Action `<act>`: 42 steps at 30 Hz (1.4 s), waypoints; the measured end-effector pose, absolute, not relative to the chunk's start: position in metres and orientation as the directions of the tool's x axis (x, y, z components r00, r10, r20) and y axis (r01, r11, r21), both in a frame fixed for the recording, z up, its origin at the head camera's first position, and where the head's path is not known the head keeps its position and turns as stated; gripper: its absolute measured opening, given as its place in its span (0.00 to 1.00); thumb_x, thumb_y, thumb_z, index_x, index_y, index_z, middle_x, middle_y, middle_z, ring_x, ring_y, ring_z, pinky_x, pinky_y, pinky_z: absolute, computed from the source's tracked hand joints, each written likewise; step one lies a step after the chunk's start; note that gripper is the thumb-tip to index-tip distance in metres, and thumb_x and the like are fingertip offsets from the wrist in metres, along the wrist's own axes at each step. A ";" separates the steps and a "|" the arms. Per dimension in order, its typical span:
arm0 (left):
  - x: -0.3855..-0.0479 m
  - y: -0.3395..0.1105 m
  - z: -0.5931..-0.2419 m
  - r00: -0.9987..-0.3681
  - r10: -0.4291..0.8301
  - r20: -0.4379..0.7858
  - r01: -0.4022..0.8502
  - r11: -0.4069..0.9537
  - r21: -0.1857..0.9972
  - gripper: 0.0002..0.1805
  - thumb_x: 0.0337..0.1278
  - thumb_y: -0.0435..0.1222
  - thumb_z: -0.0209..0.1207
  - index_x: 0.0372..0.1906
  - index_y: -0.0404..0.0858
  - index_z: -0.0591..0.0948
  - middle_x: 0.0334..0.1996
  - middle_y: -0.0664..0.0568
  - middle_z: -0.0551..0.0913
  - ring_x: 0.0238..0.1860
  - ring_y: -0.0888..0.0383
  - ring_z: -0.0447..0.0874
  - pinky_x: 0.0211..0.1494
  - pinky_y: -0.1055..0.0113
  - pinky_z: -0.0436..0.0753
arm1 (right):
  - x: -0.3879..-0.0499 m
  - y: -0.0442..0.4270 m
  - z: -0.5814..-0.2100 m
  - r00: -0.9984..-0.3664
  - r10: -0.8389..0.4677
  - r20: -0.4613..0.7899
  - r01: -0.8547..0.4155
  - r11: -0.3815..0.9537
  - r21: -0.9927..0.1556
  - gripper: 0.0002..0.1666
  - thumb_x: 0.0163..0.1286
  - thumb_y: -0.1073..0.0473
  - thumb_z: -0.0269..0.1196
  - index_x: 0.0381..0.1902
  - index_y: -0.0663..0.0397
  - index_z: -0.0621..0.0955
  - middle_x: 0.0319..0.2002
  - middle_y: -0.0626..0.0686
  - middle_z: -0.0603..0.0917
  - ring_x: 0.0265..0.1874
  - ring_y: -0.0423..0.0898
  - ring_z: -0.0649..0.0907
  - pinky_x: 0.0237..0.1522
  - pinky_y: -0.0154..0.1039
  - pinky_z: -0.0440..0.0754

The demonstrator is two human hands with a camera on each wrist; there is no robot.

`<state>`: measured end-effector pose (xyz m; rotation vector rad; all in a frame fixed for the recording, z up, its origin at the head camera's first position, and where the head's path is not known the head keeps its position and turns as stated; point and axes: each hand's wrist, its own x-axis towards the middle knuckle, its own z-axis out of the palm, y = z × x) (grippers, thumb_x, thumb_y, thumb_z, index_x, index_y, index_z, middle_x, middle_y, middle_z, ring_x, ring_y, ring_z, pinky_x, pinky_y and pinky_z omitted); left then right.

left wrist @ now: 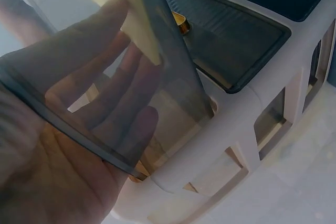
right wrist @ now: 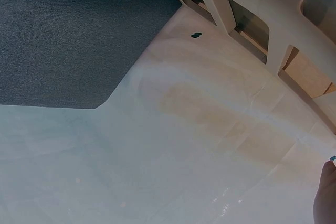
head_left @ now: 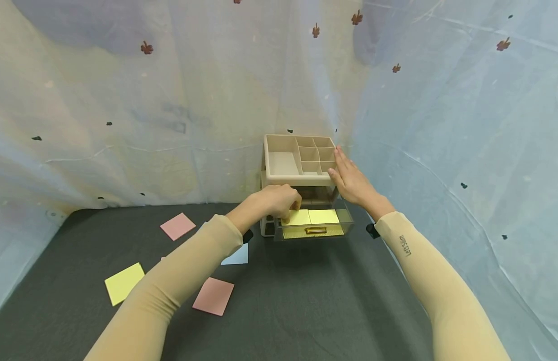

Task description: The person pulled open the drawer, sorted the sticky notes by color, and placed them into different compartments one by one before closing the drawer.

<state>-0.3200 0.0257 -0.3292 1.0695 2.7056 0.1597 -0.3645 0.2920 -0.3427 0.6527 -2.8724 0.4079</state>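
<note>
A beige organizer has a clear drawer pulled out, with two yellow sticky notes lying side by side. My left hand reaches into the drawer's left part and pinches the left yellow note. Through the clear drawer wall in the left wrist view, thumb and fingertips of that hand meet at the yellow paper. My right hand rests with straight fingers against the organizer's upper right side; only a fingertip of it shows in the right wrist view.
On the dark table to the left lie pink notes, a yellow note and a blue note partly behind my left sleeve. A patterned cloth hangs behind and to the right.
</note>
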 end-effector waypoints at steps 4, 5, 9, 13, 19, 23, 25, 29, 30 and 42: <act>-0.319 0.025 -0.328 -0.712 0.679 -0.180 0.652 0.734 0.190 0.19 0.59 0.33 0.74 0.56 0.44 0.87 0.51 0.52 0.85 0.46 0.54 0.83 0.43 0.62 0.84 | -0.365 0.291 -0.342 -0.886 -0.403 0.231 -0.451 0.864 -0.224 0.44 0.87 0.38 0.31 0.84 0.58 0.34 0.84 0.58 0.33 0.83 0.55 0.40 0.81 0.57 0.43; -0.319 0.024 -0.328 -0.713 0.678 -0.179 0.652 0.735 0.189 0.19 0.59 0.34 0.74 0.56 0.44 0.87 0.51 0.52 0.85 0.46 0.54 0.83 0.43 0.62 0.84 | -0.365 0.290 -0.342 -0.884 -0.404 0.234 -0.454 0.863 -0.223 0.44 0.87 0.38 0.31 0.84 0.58 0.34 0.84 0.58 0.33 0.83 0.56 0.40 0.81 0.58 0.44; -0.320 0.023 -0.329 -0.715 0.677 -0.175 0.653 0.736 0.181 0.18 0.59 0.35 0.74 0.55 0.45 0.87 0.49 0.54 0.85 0.45 0.56 0.83 0.44 0.62 0.83 | -0.365 0.289 -0.341 -0.881 -0.411 0.236 -0.460 0.860 -0.220 0.44 0.87 0.38 0.32 0.84 0.58 0.34 0.84 0.58 0.33 0.83 0.56 0.41 0.81 0.59 0.44; -0.320 0.022 -0.328 -0.711 0.681 -0.177 0.658 0.733 0.175 0.18 0.60 0.36 0.74 0.55 0.45 0.87 0.47 0.54 0.85 0.45 0.56 0.82 0.46 0.61 0.83 | -0.366 0.289 -0.342 -0.882 -0.411 0.232 -0.460 0.860 -0.223 0.44 0.87 0.38 0.32 0.84 0.58 0.34 0.84 0.58 0.33 0.83 0.55 0.40 0.81 0.58 0.43; -0.321 0.020 -0.330 -0.684 0.713 -0.156 0.688 0.701 0.188 0.16 0.63 0.37 0.72 0.55 0.46 0.86 0.43 0.56 0.84 0.42 0.58 0.81 0.45 0.62 0.81 | -0.365 0.288 -0.343 -0.885 -0.408 0.224 -0.454 0.862 -0.224 0.44 0.87 0.37 0.31 0.84 0.58 0.34 0.84 0.57 0.32 0.83 0.54 0.39 0.81 0.57 0.42; -0.322 0.017 -0.331 -0.642 0.761 -0.095 0.738 0.647 0.193 0.11 0.68 0.38 0.68 0.52 0.45 0.86 0.38 0.56 0.83 0.39 0.59 0.79 0.41 0.64 0.78 | -0.365 0.288 -0.343 -0.885 -0.407 0.226 -0.453 0.863 -0.222 0.44 0.86 0.37 0.31 0.84 0.58 0.34 0.84 0.57 0.32 0.83 0.56 0.40 0.81 0.58 0.44; -0.321 0.015 -0.332 -0.620 0.783 -0.054 0.762 0.617 0.200 0.10 0.68 0.38 0.68 0.51 0.44 0.87 0.39 0.55 0.83 0.39 0.59 0.78 0.41 0.64 0.77 | -0.365 0.288 -0.343 -0.887 -0.404 0.225 -0.450 0.865 -0.223 0.44 0.86 0.37 0.31 0.83 0.58 0.34 0.84 0.57 0.32 0.83 0.56 0.40 0.81 0.59 0.44; -0.318 0.011 -0.332 -0.579 0.814 0.046 0.802 0.559 0.212 0.13 0.67 0.39 0.70 0.53 0.43 0.87 0.42 0.54 0.83 0.40 0.60 0.78 0.44 0.64 0.79 | -0.365 0.289 -0.344 -0.890 -0.398 0.225 -0.444 0.867 -0.225 0.44 0.87 0.37 0.32 0.83 0.57 0.33 0.84 0.58 0.33 0.83 0.55 0.40 0.81 0.59 0.44; -0.317 0.010 -0.332 -0.572 0.817 0.072 0.809 0.548 0.210 0.13 0.67 0.39 0.69 0.53 0.43 0.87 0.42 0.55 0.83 0.40 0.60 0.79 0.45 0.64 0.79 | -0.365 0.289 -0.344 -0.890 -0.397 0.224 -0.443 0.868 -0.226 0.44 0.87 0.38 0.32 0.83 0.57 0.33 0.84 0.58 0.32 0.83 0.55 0.40 0.81 0.58 0.44; -0.302 -0.013 -0.324 -0.525 0.792 0.313 0.845 0.440 0.303 0.11 0.73 0.37 0.64 0.55 0.41 0.87 0.49 0.55 0.86 0.48 0.59 0.85 0.53 0.64 0.83 | -0.364 0.292 -0.344 -0.884 -0.404 0.236 -0.453 0.865 -0.217 0.44 0.87 0.38 0.32 0.83 0.57 0.33 0.84 0.59 0.33 0.83 0.58 0.42 0.80 0.60 0.45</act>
